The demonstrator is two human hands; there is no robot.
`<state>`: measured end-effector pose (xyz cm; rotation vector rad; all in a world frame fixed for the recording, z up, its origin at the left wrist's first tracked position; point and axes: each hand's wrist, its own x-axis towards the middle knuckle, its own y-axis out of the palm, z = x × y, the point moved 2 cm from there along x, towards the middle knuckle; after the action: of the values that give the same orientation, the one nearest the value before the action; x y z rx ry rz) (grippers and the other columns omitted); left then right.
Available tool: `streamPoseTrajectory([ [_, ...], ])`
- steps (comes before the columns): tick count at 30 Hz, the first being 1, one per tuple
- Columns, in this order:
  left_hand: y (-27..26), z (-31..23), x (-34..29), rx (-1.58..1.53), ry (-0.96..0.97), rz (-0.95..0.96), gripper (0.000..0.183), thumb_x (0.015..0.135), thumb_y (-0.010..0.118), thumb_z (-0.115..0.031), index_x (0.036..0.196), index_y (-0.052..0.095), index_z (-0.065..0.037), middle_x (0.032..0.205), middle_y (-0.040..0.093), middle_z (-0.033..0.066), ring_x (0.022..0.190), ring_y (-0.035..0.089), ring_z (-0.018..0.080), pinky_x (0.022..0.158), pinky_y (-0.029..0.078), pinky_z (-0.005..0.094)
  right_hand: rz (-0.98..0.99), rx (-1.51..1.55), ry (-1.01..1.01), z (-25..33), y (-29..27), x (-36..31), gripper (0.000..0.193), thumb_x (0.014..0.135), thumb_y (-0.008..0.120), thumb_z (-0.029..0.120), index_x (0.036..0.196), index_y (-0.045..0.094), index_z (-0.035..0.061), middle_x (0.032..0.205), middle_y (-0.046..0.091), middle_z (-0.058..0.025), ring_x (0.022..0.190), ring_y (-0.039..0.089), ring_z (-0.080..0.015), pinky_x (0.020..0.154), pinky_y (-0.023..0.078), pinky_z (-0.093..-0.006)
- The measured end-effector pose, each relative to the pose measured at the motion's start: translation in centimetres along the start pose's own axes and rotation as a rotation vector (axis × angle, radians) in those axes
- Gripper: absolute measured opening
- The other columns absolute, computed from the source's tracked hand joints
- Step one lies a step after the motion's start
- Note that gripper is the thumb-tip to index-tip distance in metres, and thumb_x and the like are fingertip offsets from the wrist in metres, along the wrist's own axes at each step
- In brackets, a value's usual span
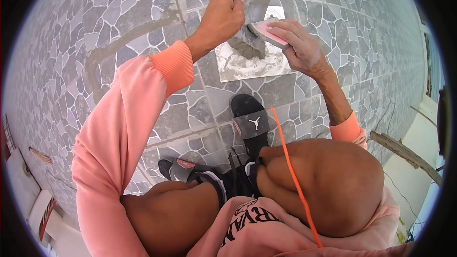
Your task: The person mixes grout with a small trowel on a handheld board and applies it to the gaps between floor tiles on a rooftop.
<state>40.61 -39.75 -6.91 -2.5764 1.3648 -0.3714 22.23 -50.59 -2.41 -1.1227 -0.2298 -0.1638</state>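
My left hand [219, 21] is wrapped round the black handle of a wide scraper [257, 5], whose flat blade is smeared with grey paste. In my right hand [304, 47] is a flat pad [263, 29], pink on its upper face with a grey edge, gripped between thumb and fingers. The pad lies close to the scraper blade; whether they touch I cannot tell. Beneath both tools lies a white square board [231, 73] on the floor, smeared with paste. A heap of wet grey paste [246, 48] sits on it, partly hidden by the tools.
The stone-patterned tile floor [190, 114] has a grey paste smear [126, 40] along joints to the left. My sandalled feet [251, 119] are close below the board. An orange cord [290, 162] hangs before my knee. A wooden pole [404, 154] is at the right.
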Motion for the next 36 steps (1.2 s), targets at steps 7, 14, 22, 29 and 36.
streamPoseTrajectory([
  [7, -0.6, 1.5, 1.1, 0.07, -0.093, -0.064, 0.037, 0.094, 0.049, -0.018, 0.124, 0.048, 0.003, 0.073, 0.057, 0.0119, 0.064, 0.053, 0.0181, 0.061, 0.043, 0.0335, 0.147, 0.036, 0.044, -1.5, 0.9, -2.6, 0.05, 0.07, 0.05, -0.014, 0.116, 0.058, 0.004, 0.116, 0.061, -0.0114, 0.107, 0.058, -0.032, 0.088, 0.05, -0.0376],
  [14, -1.8, 1.0, 0.3, 0.237, -0.119, -0.041, 0.041, 0.09, 0.054, -0.021, 0.121, 0.046, 0.004, 0.085, 0.063, 0.0246, 0.076, 0.064, 0.0368, 0.071, 0.048, 0.0431, 0.162, 0.278, 0.768, -1.6, 1.7, -4.2, 0.034, 0.085, 0.049, 0.007, 0.117, 0.058, -0.0009, 0.089, 0.065, -0.0204, 0.08, 0.064, -0.0333, 0.073, 0.05, -0.0385],
  [22, 2.3, -1.8, -2.2, 0.241, -0.064, 0.122, 0.038, 0.088, 0.055, -0.012, 0.116, 0.042, 0.009, 0.072, 0.062, 0.028, 0.066, 0.064, 0.0429, 0.061, 0.049, 0.0486, 0.118, 0.201, 1.081, -1.6, 2.9, -3.3, 0.038, 0.083, 0.052, 0.023, 0.109, 0.059, -0.0051, 0.074, 0.062, -0.026, 0.072, 0.064, -0.0365, 0.069, 0.048, -0.0419],
  [29, 5.1, -2.8, -3.1, 0.219, -0.073, 0.21, 0.042, 0.083, 0.051, -0.004, 0.118, 0.035, 0.013, 0.069, 0.06, 0.0326, 0.066, 0.062, 0.0482, 0.062, 0.051, 0.051, 0.069, 0.311, 1.258, 1.1, 3.1, -1.1, 0.033, 0.083, 0.051, 0.023, 0.091, 0.059, -0.0084, 0.066, 0.061, -0.0192, 0.061, 0.065, -0.0261, 0.063, 0.048, -0.0394],
  [36, 4.9, -1.1, -3.5, 0.343, -0.108, 0.262, 0.039, 0.086, 0.051, -0.008, 0.115, 0.036, 0.012, 0.068, 0.06, 0.0309, 0.067, 0.062, 0.0472, 0.065, 0.049, 0.0529, 0.026, 0.342, 1.243, 1.2, 1.3, -2.2, 0.03, 0.083, 0.052, 0.023, 0.084, 0.058, -0.0064, 0.061, 0.058, -0.0131, 0.057, 0.063, -0.0192, 0.057, 0.045, -0.0355],
])
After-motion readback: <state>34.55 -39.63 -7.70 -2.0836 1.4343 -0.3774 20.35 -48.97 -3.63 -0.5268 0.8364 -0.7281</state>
